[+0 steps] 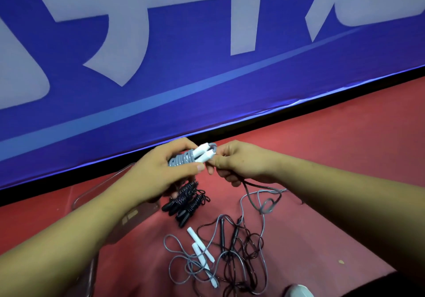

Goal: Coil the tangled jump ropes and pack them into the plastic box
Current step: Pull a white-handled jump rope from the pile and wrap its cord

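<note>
My left hand (161,172) grips a grey jump rope (184,159) wound tightly round its two white handles (203,153). My right hand (239,163) pinches the end of that rope beside the handles, and a loose grey cord (255,197) trails from it down to the floor. Below my hands lie two coiled black ropes (186,201). A tangle of grey and black ropes (232,257) with white handles (202,247) is spread on the floor in front of me. The clear plastic box (96,188) stands at the left, partly hidden by my left forearm.
A blue banner wall (161,55) with large pale lettering rises just behind my hands. The floor (345,158) is red matting. The toe of a white shoe (299,291) shows at the bottom edge.
</note>
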Available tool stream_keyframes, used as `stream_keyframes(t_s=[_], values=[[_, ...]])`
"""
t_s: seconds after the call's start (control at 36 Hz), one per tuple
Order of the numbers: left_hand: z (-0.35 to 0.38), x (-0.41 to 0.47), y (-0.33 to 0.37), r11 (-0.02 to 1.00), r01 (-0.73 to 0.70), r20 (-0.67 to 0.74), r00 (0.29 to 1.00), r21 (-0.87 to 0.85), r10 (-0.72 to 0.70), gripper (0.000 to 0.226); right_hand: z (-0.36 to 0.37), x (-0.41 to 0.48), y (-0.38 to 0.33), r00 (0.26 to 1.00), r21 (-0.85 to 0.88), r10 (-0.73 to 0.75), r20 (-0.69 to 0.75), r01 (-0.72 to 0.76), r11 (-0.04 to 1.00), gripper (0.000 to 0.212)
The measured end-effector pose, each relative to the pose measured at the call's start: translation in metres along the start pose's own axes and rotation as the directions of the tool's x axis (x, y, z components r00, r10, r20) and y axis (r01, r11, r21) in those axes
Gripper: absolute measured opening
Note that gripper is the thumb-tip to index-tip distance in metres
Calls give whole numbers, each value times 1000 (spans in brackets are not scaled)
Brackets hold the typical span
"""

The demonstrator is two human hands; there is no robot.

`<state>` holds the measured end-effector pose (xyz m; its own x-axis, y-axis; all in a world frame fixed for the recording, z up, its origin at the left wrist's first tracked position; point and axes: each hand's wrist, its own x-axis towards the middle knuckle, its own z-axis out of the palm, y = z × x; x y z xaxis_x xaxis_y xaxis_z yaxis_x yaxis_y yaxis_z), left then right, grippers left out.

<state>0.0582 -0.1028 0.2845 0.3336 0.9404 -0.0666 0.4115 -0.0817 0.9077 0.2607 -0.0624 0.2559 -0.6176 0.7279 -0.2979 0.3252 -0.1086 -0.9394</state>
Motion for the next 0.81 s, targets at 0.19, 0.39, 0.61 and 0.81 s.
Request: stream_keyframes(t_s=[0.19,0.39,0.61,0.81], values=[[-17,8,-4,985,108,-181,980,136,-83,24,7,-1,-9,998,-91,51,23,-49,995,27],[-22,9,-20,578,258,-204,966,774,-159,34,32,1,-20,998,-354,66,12,-57,933,21],[0,-1,-18,374,18,51,984,927,-172,40,28,4,-26,990,-728,-143,-5,95,679,14],[7,-3,-19,551,-89,206,966,830,-154,56,6,3,-16,969,-601,-218,-114,107,792,23]])
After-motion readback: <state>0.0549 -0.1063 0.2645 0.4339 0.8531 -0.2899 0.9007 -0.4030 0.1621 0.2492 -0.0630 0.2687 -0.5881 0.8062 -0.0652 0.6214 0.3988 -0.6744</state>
